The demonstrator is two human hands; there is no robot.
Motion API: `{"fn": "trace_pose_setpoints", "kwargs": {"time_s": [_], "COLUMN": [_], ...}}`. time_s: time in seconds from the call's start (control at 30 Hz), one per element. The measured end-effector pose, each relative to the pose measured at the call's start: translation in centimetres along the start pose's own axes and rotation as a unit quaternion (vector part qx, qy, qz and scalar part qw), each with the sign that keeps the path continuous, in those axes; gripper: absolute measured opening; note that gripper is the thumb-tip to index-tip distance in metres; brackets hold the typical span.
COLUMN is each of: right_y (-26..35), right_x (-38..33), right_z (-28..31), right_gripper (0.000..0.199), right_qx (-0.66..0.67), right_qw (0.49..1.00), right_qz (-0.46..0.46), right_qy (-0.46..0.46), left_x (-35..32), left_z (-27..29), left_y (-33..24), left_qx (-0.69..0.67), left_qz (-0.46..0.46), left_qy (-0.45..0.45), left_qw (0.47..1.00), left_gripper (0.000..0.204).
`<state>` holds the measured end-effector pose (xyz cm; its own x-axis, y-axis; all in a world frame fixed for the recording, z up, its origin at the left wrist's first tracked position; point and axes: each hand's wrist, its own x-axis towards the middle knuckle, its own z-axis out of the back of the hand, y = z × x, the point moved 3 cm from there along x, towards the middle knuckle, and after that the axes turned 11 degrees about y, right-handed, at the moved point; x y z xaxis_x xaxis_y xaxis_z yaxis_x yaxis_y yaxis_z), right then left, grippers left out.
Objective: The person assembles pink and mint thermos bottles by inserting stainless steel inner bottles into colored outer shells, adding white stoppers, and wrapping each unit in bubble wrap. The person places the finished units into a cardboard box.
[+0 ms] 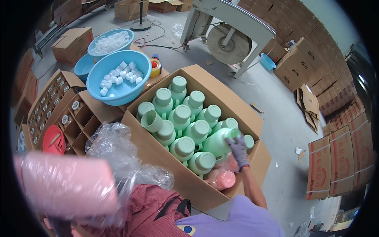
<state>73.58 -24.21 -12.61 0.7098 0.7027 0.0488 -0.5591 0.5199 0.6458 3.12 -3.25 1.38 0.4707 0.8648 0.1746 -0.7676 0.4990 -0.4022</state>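
Grey floor (280, 130) lies open right of the right hand (237, 150), past the edge of one carton (185, 181) beneath it. Three blue basins (122, 96) sit well ahead of the blurred left hand (59, 228), whose grip I cannot tell, under one wrapped pink flask (69, 183). The right hand grips one tilted flask (216, 142) among at least eleven upright green flasks (182, 113); one cup (154, 124) leans left of it.

head — left fisheye of two | wide, looking down | carton (193, 187) near, mid-frame
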Motion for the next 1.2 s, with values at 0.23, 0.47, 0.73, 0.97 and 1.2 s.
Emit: {"fn": "trace_pose_setpoints", "kwargs": {"time_s": [0.23,0.47,0.73,0.97,1.2], "right_y": [13.9,18.0,27.6,35.5,0.0], "right_x": [-5.0,-8.9,-6.5,-12.5,-1.5], "right_z": [18.2,18.1,5.5,-8.9,-5.7], "right_gripper": [0.014,0.012,0.026,0.03,0.031], "right_qx": [0.013,-0.031,0.276,0.336,-0.21], "right_qw": [0.953,0.913,0.824,0.632,0.971], "right_qz": [0.151,0.246,0.45,0.608,-0.083], "right_qy": [-0.261,-0.325,-0.207,0.345,0.079], "left_x": [15.5,15.1,19.5,9.0,0.9], "left_z": [-24.8,-40.8,-21.9,-3.2,-5.5], "left_y": [-25.5,-36.4,-23.4,-2.1,5.0], "left_qx": [-0.762,-0.627,-0.691,-0.648,-0.593], "left_qz": [0.041,-0.025,0.04,0.036,-0.142], "left_qy": [0.324,0.425,0.311,-0.039,-0.191], "left_qw": [0.558,0.653,0.651,0.76,0.769], "left_gripper": [0.026,0.045,0.057,0.021,0.03]}}
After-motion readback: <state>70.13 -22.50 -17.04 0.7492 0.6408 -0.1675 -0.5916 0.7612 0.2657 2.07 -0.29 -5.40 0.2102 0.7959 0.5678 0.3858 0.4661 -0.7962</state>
